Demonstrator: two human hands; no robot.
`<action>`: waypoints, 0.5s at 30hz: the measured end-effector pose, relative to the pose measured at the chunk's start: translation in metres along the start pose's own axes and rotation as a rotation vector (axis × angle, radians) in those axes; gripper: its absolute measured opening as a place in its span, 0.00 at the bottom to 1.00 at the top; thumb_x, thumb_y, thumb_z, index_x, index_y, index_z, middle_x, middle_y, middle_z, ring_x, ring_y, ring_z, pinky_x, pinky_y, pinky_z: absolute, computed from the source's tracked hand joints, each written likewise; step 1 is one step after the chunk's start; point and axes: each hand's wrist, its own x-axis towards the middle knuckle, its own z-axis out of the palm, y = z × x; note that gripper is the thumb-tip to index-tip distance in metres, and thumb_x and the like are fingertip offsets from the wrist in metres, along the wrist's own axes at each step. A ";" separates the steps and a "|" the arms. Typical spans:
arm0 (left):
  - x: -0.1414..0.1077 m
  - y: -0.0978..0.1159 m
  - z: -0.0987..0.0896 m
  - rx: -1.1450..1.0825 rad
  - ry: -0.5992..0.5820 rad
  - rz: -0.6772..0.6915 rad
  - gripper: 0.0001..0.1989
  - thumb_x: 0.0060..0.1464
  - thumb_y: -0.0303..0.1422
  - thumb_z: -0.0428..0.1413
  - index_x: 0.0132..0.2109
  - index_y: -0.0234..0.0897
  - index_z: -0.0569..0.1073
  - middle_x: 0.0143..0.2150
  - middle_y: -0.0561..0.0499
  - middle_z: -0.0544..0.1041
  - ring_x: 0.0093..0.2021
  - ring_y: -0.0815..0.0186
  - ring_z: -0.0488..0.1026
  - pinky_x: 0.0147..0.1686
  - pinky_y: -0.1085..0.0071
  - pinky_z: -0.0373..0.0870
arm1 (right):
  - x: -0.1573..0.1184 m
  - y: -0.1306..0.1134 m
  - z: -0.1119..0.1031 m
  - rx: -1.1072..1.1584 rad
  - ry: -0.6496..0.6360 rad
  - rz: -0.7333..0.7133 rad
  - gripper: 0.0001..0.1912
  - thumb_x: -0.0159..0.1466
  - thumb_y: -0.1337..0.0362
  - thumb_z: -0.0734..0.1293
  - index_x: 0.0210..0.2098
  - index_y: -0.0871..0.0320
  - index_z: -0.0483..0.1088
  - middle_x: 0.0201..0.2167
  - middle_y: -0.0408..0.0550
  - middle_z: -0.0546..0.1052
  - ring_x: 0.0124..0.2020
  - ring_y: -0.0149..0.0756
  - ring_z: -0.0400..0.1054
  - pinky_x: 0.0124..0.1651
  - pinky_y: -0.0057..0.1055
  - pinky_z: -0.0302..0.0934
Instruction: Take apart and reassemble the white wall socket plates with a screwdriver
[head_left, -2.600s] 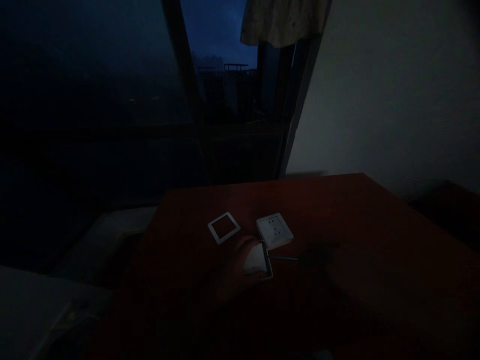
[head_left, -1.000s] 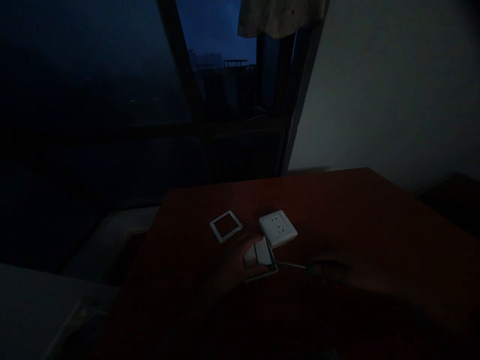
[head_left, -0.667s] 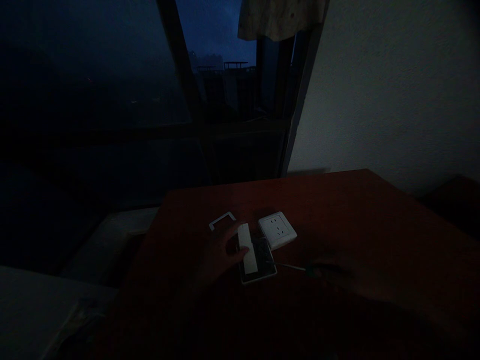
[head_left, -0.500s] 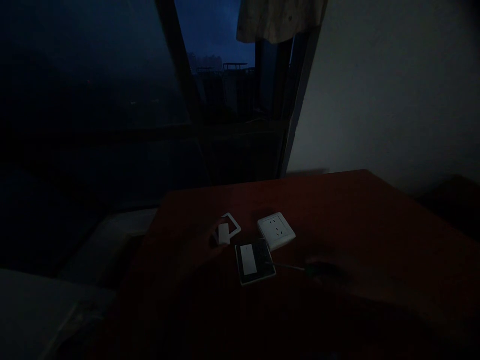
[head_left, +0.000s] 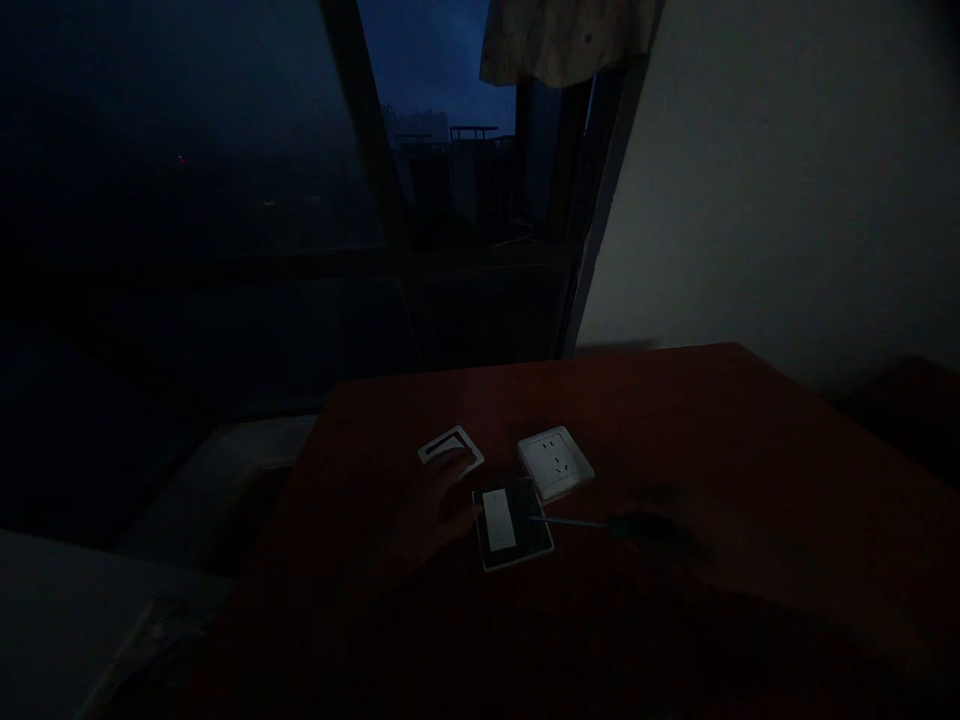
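Note:
A dark switch module with a pale rim point(head_left: 527, 545) and one white rocker point(head_left: 499, 520) lies on the red-brown table point(head_left: 637, 390). My right hand point(head_left: 660, 540), very dim, grips a screwdriver point(head_left: 574, 522) whose tip meets the module's dark right half. Thumb and fingers apart, my left hand point(head_left: 431, 515) has its thumb at the module's left edge and its fingertips over a white frame point(head_left: 474, 450). A white piece lies inside that frame, partly under the fingers. Just behind the module is a white socket point(head_left: 555, 463).
Behind the table stands a dark window point(head_left: 394, 200) with a cloth point(head_left: 566, 40) hanging at its top. A pale wall point(head_left: 765, 200) rises at the right. The room is very dim, and the lower area is nearly black.
My left hand has let go of the small white piece, which now lies within the frame, and its thumb has moved to the module. The screwdriver has shifted slightly in angle.

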 end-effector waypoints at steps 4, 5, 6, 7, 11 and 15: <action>-0.012 0.014 0.022 -0.039 -0.055 -0.004 0.35 0.52 0.40 0.61 0.65 0.44 0.58 0.68 0.44 0.56 0.66 0.52 0.54 0.62 0.52 0.57 | 0.006 -0.008 -0.005 -0.021 0.010 -0.044 0.13 0.64 0.63 0.61 0.44 0.53 0.75 0.42 0.48 0.79 0.40 0.38 0.73 0.42 0.33 0.65; -0.013 0.016 0.027 -0.044 -0.061 -0.003 0.36 0.52 0.40 0.62 0.65 0.44 0.58 0.68 0.44 0.56 0.66 0.51 0.54 0.62 0.51 0.58 | 0.008 -0.011 -0.006 -0.036 0.003 -0.050 0.13 0.64 0.63 0.61 0.45 0.53 0.75 0.42 0.47 0.79 0.40 0.38 0.73 0.42 0.33 0.65; -0.014 0.016 0.030 -0.050 -0.065 -0.004 0.36 0.51 0.40 0.62 0.65 0.44 0.59 0.68 0.43 0.57 0.66 0.50 0.55 0.61 0.51 0.58 | 0.010 -0.013 -0.007 -0.059 0.000 -0.062 0.14 0.64 0.64 0.61 0.45 0.52 0.75 0.43 0.47 0.79 0.41 0.39 0.73 0.42 0.32 0.65; -0.014 0.017 0.033 -0.057 -0.065 -0.005 0.37 0.50 0.40 0.63 0.64 0.44 0.59 0.67 0.43 0.57 0.65 0.50 0.56 0.61 0.51 0.59 | 0.012 -0.016 -0.007 -0.089 -0.005 -0.081 0.14 0.64 0.65 0.61 0.46 0.51 0.75 0.43 0.46 0.79 0.41 0.39 0.73 0.43 0.33 0.64; -0.012 0.017 0.034 -0.052 -0.069 0.005 0.37 0.48 0.39 0.64 0.64 0.43 0.60 0.66 0.43 0.59 0.64 0.51 0.58 0.61 0.51 0.59 | 0.018 -0.030 -0.008 -0.193 0.002 -0.160 0.17 0.64 0.67 0.61 0.50 0.49 0.72 0.46 0.46 0.78 0.43 0.38 0.73 0.45 0.32 0.63; -0.010 0.019 0.033 -0.030 -0.096 0.035 0.36 0.49 0.38 0.62 0.63 0.41 0.60 0.65 0.43 0.61 0.64 0.52 0.59 0.61 0.54 0.59 | 0.016 -0.043 -0.009 -0.281 0.038 -0.172 0.14 0.65 0.66 0.60 0.44 0.52 0.75 0.41 0.47 0.80 0.37 0.36 0.74 0.39 0.29 0.63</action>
